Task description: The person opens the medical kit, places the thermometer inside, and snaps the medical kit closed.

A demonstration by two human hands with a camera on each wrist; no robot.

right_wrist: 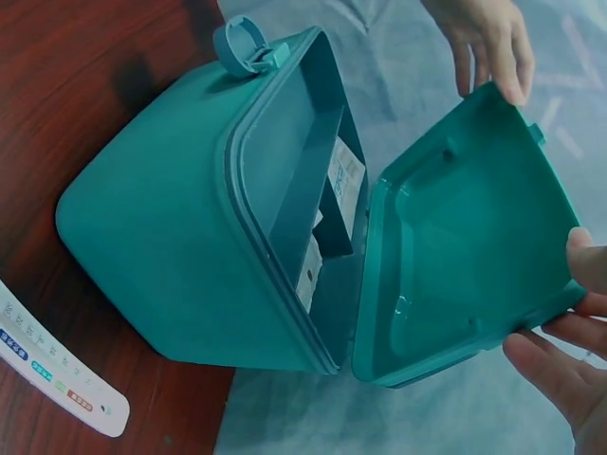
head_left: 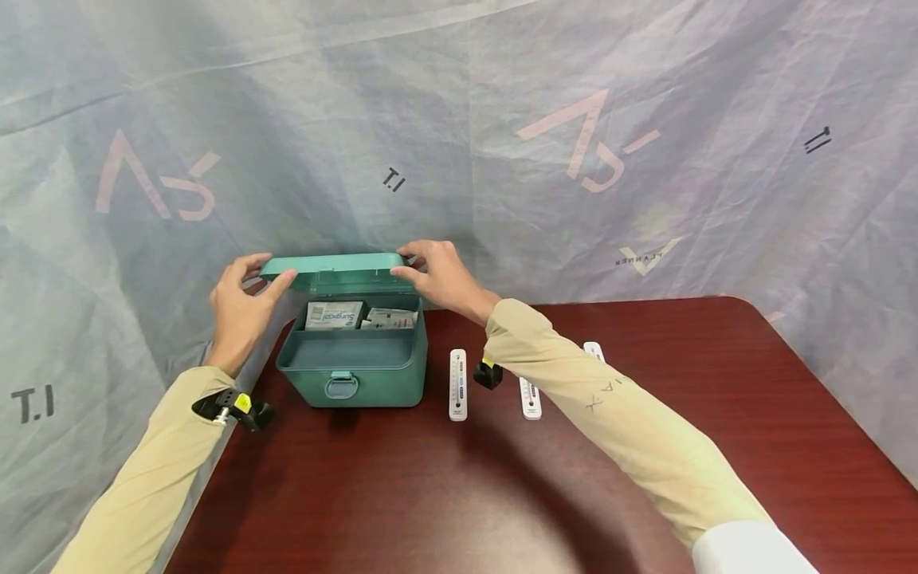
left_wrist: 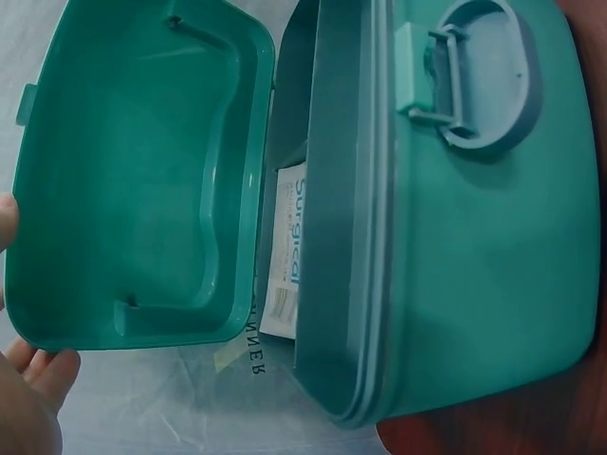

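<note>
A green lidded box [head_left: 362, 391] stands on the table with its lid [head_left: 337, 263] raised at the back. My left hand [head_left: 242, 307] pinches the lid's left corner between thumb and fingers. At the right corner, my right hand [head_left: 441, 275] grips the lid the same way, as the right wrist view also shows. Inside the box, a white packet marked "Surgical" [head_left: 333, 316] and other white packets [head_left: 390, 319] sit in the rear compartments. The front tray [head_left: 351, 349] is bare. A latch ring [head_left: 342, 387] hangs on the front wall.
Right of the box lies a white thermometer strip [head_left: 457, 385]. Another thermometer strip [head_left: 531, 399] is partly covered by my right sleeve, and a white strip end [head_left: 594, 349] shows beyond it. A grey printed cloth [head_left: 459, 119] hangs behind the reddish-brown table [head_left: 402, 494].
</note>
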